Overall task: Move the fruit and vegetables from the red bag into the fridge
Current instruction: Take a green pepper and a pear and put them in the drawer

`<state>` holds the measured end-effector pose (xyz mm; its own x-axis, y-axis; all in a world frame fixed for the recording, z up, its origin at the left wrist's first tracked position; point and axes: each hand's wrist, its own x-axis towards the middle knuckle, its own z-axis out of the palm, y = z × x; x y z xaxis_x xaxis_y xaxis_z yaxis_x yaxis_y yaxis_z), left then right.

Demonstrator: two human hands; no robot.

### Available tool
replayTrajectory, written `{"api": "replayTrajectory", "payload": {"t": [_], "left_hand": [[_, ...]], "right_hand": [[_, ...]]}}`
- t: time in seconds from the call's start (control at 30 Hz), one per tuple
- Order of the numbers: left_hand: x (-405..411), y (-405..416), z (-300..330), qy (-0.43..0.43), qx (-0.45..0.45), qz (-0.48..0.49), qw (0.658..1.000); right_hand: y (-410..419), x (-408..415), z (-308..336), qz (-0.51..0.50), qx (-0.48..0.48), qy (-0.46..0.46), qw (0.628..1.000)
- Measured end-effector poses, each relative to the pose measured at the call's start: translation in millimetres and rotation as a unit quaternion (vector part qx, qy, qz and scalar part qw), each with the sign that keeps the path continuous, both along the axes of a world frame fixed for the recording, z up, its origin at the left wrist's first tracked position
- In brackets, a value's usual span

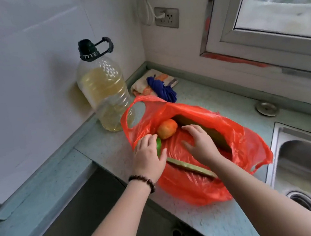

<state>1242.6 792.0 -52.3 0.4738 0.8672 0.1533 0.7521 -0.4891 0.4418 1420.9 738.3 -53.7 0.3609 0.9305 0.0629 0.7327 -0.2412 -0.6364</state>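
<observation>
A red plastic bag (208,186) lies open on the pale green counter (108,153). Inside it I see an orange-red tomato (166,129), a bright green vegetable (158,146) and two long green gourds: one (203,131) along the bag's far side, another (191,167) lying across the near opening. My left hand (148,156) is curled around the bright green vegetable at the bag's left edge. My right hand (199,141) rests with fingers spread on the bag's plastic, right next to the far gourd. The fridge is out of view.
A large oil bottle (104,92) with a black cap stands left of the bag against the wall. A folded cloth (163,77) and a blue bundle (164,89) lie in the corner. A steel sink (309,167) is on the right, below a window (278,4).
</observation>
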Motion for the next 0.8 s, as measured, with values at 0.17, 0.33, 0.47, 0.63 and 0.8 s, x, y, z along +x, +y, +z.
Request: {"api": "replayTrajectory", "payload": {"t": [0.17, 0.33, 0.47, 0.63, 0.8], "left_hand": [[14.5, 40.4, -22.7, 0.073, -0.045, -0.005, 0.996], [13.7, 48.5, -38.9, 0.102, -0.07, 0.017, 0.992], [6.4, 51.3, -47.5, 0.118, -0.098, 0.016, 0.988], [2.6, 57.4, -48.7, 0.088, -0.108, 0.005, 0.99], [-1.6, 63.5, -33.6, 0.02, -0.097, -0.018, 0.995]], "right_hand": [[63.5, 13.7, -23.3, 0.089, -0.042, -0.03, 0.995], [91.9, 17.7, -38.9, 0.141, -0.091, -0.025, 0.985], [106.5, 15.5, -49.8, 0.158, -0.107, -0.034, 0.981], [109.3, 13.3, -56.7, 0.122, -0.084, -0.009, 0.989], [92.5, 5.1, -53.3, 0.029, -0.045, 0.022, 0.998]]}}
